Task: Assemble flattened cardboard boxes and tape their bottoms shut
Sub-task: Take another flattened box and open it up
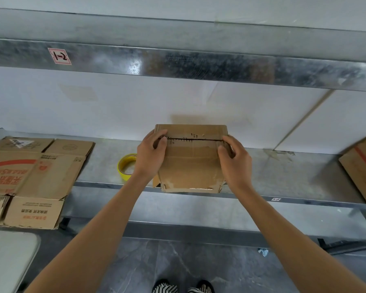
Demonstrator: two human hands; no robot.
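Holding the small box (191,163) on the front part of the metal shelf (283,176), we are pressing its two flaps together so that they meet along a dark seam (194,140) across the face turned up toward us.

Left hand (151,154): fingers curled over the left end of the seam, gripping the box edge. Right hand (235,159): fingers bent, pinching the right end of the same seam. Neither hand is carrying tape.

Progress, as we are judging it:
- This box is looking folded up out of the flat, flaps closed. That part appears done.
- The seam is showing as an open dark line with no strip across it that we can make out, so the taping is not yet done here.
- The yellow tape roll (125,166) is lying on the shelf just beside the left wrist, partly hidden by it, within easy reach.
- Flattened boxes (30,172) are lying on the shelf at the far left, waiting, so several rounds are probably left.
- Another box (361,166) with a red stripe is sitting at the right edge; whether it is finished we cannot tell.
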